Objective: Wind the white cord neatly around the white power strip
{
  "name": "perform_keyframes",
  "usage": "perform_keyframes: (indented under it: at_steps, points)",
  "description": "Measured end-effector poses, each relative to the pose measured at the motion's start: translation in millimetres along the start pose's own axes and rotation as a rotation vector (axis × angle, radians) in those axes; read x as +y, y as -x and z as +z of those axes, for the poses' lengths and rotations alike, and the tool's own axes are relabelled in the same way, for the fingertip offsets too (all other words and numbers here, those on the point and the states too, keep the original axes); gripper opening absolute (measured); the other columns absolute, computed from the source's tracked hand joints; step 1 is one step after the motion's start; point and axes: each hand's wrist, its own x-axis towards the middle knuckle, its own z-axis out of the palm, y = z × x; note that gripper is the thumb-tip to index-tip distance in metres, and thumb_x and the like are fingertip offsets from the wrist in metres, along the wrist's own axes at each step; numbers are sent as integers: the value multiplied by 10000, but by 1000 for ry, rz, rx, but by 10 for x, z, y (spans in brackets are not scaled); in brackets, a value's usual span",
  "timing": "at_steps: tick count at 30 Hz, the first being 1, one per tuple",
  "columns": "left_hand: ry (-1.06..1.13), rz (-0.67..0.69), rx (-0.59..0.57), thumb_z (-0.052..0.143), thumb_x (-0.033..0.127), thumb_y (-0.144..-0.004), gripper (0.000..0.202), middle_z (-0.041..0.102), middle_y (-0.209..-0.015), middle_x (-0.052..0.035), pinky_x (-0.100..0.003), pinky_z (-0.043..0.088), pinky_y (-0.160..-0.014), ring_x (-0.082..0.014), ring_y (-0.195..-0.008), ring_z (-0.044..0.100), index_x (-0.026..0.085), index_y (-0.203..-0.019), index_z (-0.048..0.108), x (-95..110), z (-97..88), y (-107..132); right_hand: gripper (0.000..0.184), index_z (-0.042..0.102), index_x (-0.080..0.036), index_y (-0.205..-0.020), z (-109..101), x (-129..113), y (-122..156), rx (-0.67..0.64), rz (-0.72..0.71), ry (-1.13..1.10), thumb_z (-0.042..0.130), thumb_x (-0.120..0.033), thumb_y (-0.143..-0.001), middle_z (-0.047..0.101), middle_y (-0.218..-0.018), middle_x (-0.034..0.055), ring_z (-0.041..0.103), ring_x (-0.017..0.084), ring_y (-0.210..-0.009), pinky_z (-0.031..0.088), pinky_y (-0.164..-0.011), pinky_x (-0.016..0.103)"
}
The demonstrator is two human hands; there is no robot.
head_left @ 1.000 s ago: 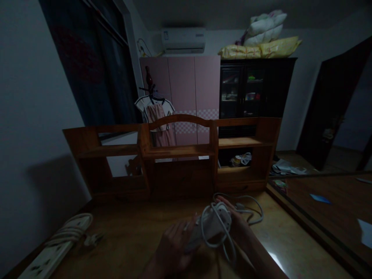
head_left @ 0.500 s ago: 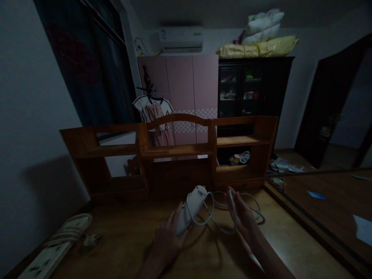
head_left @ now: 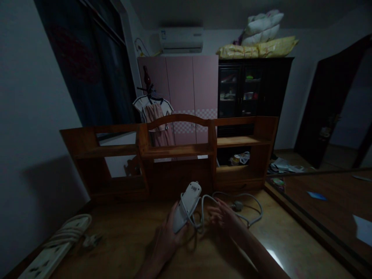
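My left hand [head_left: 167,240] grips a white power strip [head_left: 188,203] near its lower end, tilted up off the table with its labelled underside towards me. Around the strip runs a turn of its grey cord [head_left: 202,211], which continues right in a loose loop to my right hand [head_left: 222,219]. The right fingers point left and are somewhat smeared; the cord runs into them at the top. Behind that hand the rest of the cord lies in a wide loop on the table, with the grey plug [head_left: 237,205] beside it.
A second power strip [head_left: 43,259], its cord coiled around it, lies at the table's left, with its plug [head_left: 91,241] nearby. A wooden shelf unit [head_left: 177,150] stands along the back of the table [head_left: 116,248]. To the right, beyond a raised edge, a brown surface [head_left: 328,209] holds papers.
The strip in my left hand has moved slightly left and down. My right hand has swung left towards it, and the cord now lies closer about the strip. The plug has come into view.
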Motion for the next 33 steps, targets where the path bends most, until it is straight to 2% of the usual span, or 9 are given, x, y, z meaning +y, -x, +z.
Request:
perform_keyframes:
  at_steps: [5, 8, 12, 19, 26, 28, 33]
  points:
    - [-7, 20, -31, 574, 405, -842, 717, 492, -1416, -55, -340, 424, -963, -250, -1211, 540, 303, -1470, 244, 36, -14, 9, 522, 579, -124, -1174, -60, 124, -26, -133, 212, 108, 546, -540, -860, 701, -972, 142, 673, 212, -711, 476, -749, 362]
    - [-14, -7, -43, 570, 392, -836, 713, 490, -1418, -51, -335, 422, -956, -247, -1209, 539, 304, -1468, 249, 24, -9, -5, 507, 603, -101, -1126, -65, 152, -25, -183, 219, 138, 518, -535, -876, 698, -975, 153, 671, 206, -722, 468, -763, 365]
    - [-43, -51, -62, 582, 365, -801, 700, 494, -1409, -93, -331, 401, -977, -258, -1228, 521, 234, -1439, 325, -10, 14, -34, 472, 607, -90, -1094, -60, 161, -23, -209, 222, 174, 519, -500, -878, 701, -968, 159, 669, 198, -711, 463, -753, 362]
    - [-69, -36, -114, 586, 278, -743, 629, 566, -1320, -90, -284, 403, -963, -229, -1156, 558, 219, -1352, 443, 14, 9, -49, 366, 632, -113, -1037, -12, 135, 8, -154, 193, 202, 547, -410, -840, 705, -874, 113, 665, 188, -708, 469, -728, 332]
    - [-109, 4, -134, 572, 279, -761, 518, 634, -1165, -83, -286, 417, -926, -224, -1077, 581, 211, -1271, 508, -13, 35, -59, 306, 662, -122, -981, 5, 125, 31, -155, 176, 145, 577, -366, -817, 673, -791, 62, 650, 172, -708, 475, -733, 311]
    - [-127, 5, -125, 579, 277, -749, 533, 611, -1199, -99, -305, 403, -960, -239, -1127, 554, 197, -1272, 507, -57, 62, -64, 304, 666, -124, -981, 6, 133, 25, -139, 174, 139, 584, -365, -815, 674, -788, 61, 650, 171, -691, 474, -716, 307]
    - [-171, -54, -132, 575, 390, -770, 545, 484, -1369, -132, -346, 356, -1036, -287, -1303, 415, 187, -1273, 521, -181, 124, -71, 266, 671, -128, -960, 6, 153, 2, -30, 176, 121, 613, -318, -783, 671, -741, 46, 615, 142, -600, 464, -647, 285]
